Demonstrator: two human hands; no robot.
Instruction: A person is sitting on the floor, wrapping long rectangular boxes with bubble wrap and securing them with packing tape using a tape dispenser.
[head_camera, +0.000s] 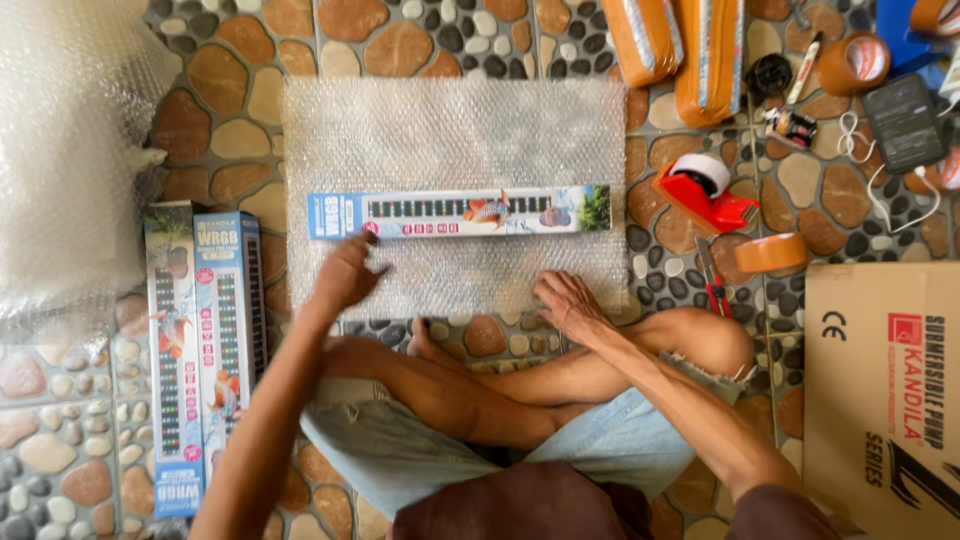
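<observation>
A long narrow blue box (460, 213) with fish pictures lies crosswise on a sheet of bubble wrap (450, 130) spread on the stone floor. My left hand (345, 270) hovers over the wrap's near edge, just below the box's left end, fingers loosely apart and holding nothing. My right hand (568, 303) rests flat on the wrap's near right edge, pressing it down. I sit cross-legged right behind the sheet.
Two more long blue boxes (200, 350) lie at my left beside a big bubble wrap roll (60, 150). A red tape dispenser (705, 192), brown tape rolls (770, 252), a red cutter (713, 285) and a cardboard carton (880, 390) are at right.
</observation>
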